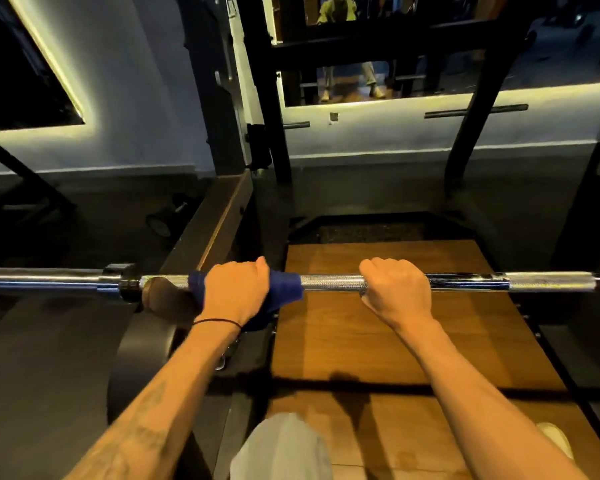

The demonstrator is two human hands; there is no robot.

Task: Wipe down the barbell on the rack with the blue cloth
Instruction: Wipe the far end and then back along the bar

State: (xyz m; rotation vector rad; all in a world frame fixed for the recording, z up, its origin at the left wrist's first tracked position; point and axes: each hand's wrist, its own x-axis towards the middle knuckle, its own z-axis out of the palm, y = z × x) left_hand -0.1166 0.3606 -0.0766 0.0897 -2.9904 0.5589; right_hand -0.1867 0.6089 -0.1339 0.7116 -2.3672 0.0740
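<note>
The barbell (pixel 333 282) lay level across the view, a chrome shaft with knurled stretches, and everything else is placed from it. Under it, and reaching away from the person, lay a wooden platform (pixel 378 334) of warm brown boards, crossed by the bar's dark shadow. Left of the platform the floor was dark and matte. Beyond the bar stood the black uprights of the rack (pixel 274 98), and behind them a pale wall (pixel 136 98) edged with strips of yellowish light. Above the bar, on that wall, a mirror (pixel 361 64) showed a standing figure's legs and shoes. Low to the left beyond the bar a small dumbbell (pixel 163 223) lay on the floor.

The blue cloth (pixel 284 289) was wrapped round the shaft just right of the bar's dark collar (pixel 125 282). The left hand (pixel 236 292) gripped the cloth and the bar inside it, fingers curled over the top. A thin dark band (pixel 219 322) circled that wrist. The right hand (pixel 395 289) was further right along the bar, apart from the cloth, its fingers curled round the bare shaft. Nearer than the bar, a knee in light grey cloth (pixel 281 448) and a pale shoe (pixel 555 441) showed at the bottom edge.

No writing or brand mark could be read anywhere; the round face on the dumbbell's end was too dim and small to tell.
</note>
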